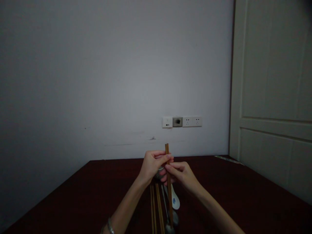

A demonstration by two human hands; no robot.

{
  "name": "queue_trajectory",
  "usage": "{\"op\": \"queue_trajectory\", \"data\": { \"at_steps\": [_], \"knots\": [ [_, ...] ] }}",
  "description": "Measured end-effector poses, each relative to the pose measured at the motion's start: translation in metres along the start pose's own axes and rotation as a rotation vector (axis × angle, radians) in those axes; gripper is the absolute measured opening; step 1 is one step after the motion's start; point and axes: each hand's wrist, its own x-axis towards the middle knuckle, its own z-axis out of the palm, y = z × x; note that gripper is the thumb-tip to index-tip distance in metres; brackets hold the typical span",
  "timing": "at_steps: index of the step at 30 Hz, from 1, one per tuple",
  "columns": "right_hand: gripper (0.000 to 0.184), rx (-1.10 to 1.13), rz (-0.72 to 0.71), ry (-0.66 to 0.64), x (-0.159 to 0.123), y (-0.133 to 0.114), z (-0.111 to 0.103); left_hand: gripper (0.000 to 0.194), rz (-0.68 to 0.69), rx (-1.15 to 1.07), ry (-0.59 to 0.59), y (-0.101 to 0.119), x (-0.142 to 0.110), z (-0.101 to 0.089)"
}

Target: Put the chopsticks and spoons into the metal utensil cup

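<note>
- Held chopsticks [169, 195]: bunched, steep, over the table [60, 201].
- Left hand [150, 165], right hand [185, 176]: fingers pinched on upper part, likely keeping sticks aligned.
- Other chopsticks [159, 208] lie in pairs, presumably sorted.

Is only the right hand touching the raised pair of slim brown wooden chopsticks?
No: the left hand also pinches the chopsticks, just above the right hand.

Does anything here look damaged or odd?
The wall does: dark scuffs mark it just above the table, and one outlet plate is grey with a dark patch, unlike its white neighbours. The chopsticks in the left hand and right hand look straight, and I see no spill.
</note>
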Motion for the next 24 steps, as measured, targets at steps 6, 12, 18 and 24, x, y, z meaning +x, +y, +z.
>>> {"op": "queue_trajectory", "data": {
  "at_steps": [6,12,18,24],
  "knots": [
    [0.036,-0.02,0.009,-0.026,-0.0014,-0.0053,0.0007,0.031,0.018,0.004,0.034,0.0012,-0.0027,0.003],
    [0.038,0.01,0.036,-0.047,-0.0028,-0.0081,-0.0003,0.038,0.011,-0.026,0.032,0.0027,-0.0038,0.0025],
    [0.038,0.0,0.063,-0.056,-0.0025,-0.0089,-0.001,0.038,0.035,-0.006,0.023,0.001,-0.0041,0.0012],
    [0.039,0.008,0.102,-0.054,-0.0017,-0.0101,-0.0018,0.036,0.052,0.034,0.012,-0.0012,-0.0037,-0.0004]
  ]
}}
